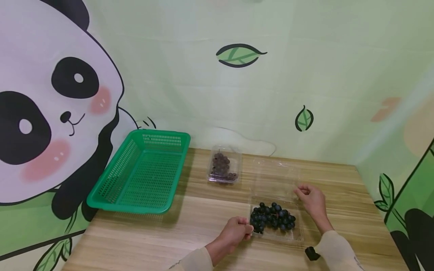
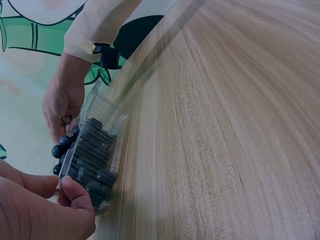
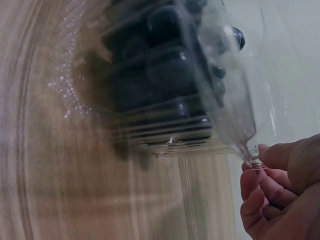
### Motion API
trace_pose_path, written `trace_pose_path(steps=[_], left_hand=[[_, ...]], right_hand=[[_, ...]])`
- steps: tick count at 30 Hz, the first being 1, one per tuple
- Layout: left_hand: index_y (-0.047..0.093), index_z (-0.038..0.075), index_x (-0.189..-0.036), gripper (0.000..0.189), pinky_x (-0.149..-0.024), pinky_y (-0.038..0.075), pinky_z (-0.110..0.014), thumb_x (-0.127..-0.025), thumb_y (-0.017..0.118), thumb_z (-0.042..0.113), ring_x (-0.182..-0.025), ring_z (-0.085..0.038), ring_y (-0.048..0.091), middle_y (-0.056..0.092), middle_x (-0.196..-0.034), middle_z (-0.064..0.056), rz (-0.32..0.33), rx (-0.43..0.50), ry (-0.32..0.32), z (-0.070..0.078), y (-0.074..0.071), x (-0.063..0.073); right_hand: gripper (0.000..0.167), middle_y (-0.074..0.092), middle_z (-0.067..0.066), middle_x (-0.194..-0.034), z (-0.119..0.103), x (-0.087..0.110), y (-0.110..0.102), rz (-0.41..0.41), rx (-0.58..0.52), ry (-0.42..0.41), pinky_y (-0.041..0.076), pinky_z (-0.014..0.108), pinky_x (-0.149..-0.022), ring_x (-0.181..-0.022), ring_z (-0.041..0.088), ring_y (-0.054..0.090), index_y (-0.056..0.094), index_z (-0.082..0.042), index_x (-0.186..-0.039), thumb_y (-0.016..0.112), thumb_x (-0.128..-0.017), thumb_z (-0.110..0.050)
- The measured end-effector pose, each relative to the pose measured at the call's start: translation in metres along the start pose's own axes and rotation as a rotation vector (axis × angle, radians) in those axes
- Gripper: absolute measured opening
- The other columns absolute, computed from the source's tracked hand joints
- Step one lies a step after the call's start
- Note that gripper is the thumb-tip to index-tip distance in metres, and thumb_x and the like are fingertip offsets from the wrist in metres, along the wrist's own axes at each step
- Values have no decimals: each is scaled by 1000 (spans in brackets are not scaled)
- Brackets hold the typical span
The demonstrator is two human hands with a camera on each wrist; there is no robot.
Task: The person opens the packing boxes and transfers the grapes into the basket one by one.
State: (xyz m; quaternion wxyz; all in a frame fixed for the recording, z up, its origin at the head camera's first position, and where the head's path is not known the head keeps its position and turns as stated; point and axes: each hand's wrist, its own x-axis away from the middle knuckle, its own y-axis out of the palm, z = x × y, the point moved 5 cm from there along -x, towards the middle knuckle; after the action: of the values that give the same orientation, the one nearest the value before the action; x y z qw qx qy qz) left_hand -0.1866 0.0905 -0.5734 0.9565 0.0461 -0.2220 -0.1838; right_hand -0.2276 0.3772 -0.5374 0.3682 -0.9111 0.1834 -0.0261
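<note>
A clear plastic clamshell box [image 1: 285, 236] lies with its lid [image 1: 276, 178] folded back toward the wall. Dark grapes [image 1: 271, 216] fill much of its base, several rising above the rim in the left wrist view. My left hand [image 1: 234, 231] pinches the box's left rim between thumb and fingers, as the left wrist view shows up close. On the other side, my right hand [image 1: 312, 201] pinches a corner of the clear plastic near the lid's hinge; in the right wrist view thumb and fingers [image 3: 275, 155] meet on that edge.
A green slotted basket [image 1: 183, 165] stands at the left of the wooden table [image 1: 203, 210]. Near the wall, a second clear box [image 1: 237, 158] holds reddish-purple grapes [image 1: 220, 165]. A printed panda backdrop [image 1: 190, 75] rises behind the table's far edge.
</note>
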Motion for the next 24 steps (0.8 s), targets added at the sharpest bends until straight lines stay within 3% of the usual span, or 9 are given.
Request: trace_pose_path(steps=[9,15,20,24], left_hand=[[55,-8,-104,10,-65,50,-23,-95,60,-10,-70,-14,56,53,-89,-7,7,10,9,2,0,2],[56,-9,-105,11,-65,51,-23,-95,61,-9,-71,-14,56,55,-90,-8,0,10,8,3,0,4],[55,-9,-105,11,-67,51,-25,-96,60,-9,-71,-14,55,54,-92,-8,3,7,2,3,1,3],[55,-10,-106,11,-67,51,-24,-96,60,-9,-72,-14,55,54,-92,-8,8,8,-3,1,1,2]], right_hand=[[32,74,27,-102,2,-5,2,-12,37,-40,51,24,-61,-82,33,72,70,14,-112,74,-95,-12],[35,73,29,-105,1,-8,4,-98,79,-32,53,31,-63,-87,36,71,69,16,-116,70,-97,-14],[33,71,30,-107,-2,-12,6,-153,112,-56,57,42,-73,-95,41,69,69,16,-116,68,-97,-11],[34,71,31,-109,-2,-13,9,-201,115,-42,58,47,-77,-93,40,70,67,17,-118,66,-98,-10]])
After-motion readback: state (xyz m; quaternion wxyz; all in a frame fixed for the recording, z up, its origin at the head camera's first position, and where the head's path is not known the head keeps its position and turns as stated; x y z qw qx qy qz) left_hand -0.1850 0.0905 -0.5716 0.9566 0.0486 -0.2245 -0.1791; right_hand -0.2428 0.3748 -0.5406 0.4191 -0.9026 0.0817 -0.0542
